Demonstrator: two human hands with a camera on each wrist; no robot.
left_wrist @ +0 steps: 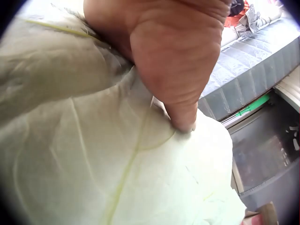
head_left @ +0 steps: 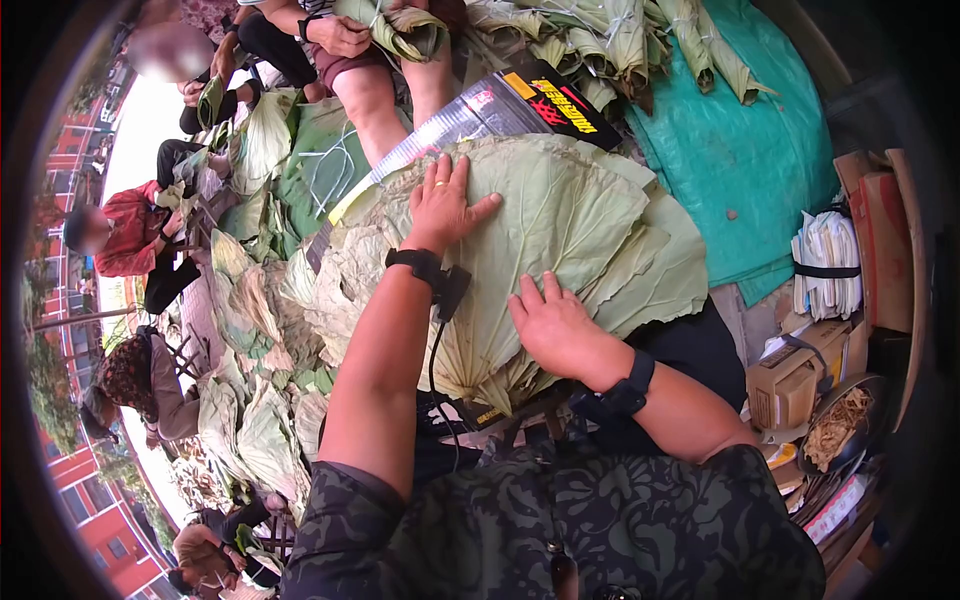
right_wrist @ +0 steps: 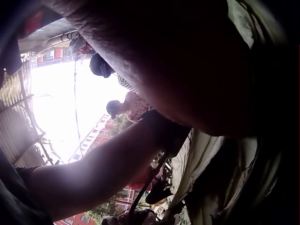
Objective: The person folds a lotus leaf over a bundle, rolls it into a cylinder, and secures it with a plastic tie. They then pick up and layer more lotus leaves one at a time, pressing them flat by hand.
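A stack of large, dry, pale-green lotus leaves (head_left: 590, 230) lies fanned across the person's lap in the head view. On its upper part the left hand (head_left: 447, 208) rests with spread fingers, a ring on one of them. The right hand (head_left: 555, 320) lies on the leaves lower down, its fingers stretched forward. From the left wrist, the thumb of the left hand (left_wrist: 173, 61) touches the veined leaf surface (left_wrist: 126, 159). In the right wrist view the right hand (right_wrist: 187, 70) is a dark shape over leaf edges (right_wrist: 201, 154), its fingertips hidden.
Beyond the leaves lies a black-and-yellow printed package (head_left: 560, 100). A teal tarp (head_left: 740, 140) carries rolled leaf bundles (head_left: 620, 45) at the right. Cardboard boxes (head_left: 790, 385) and a pan (head_left: 870, 430) stand nearby. Several seated people and leaf piles (head_left: 260, 430) are on the left.
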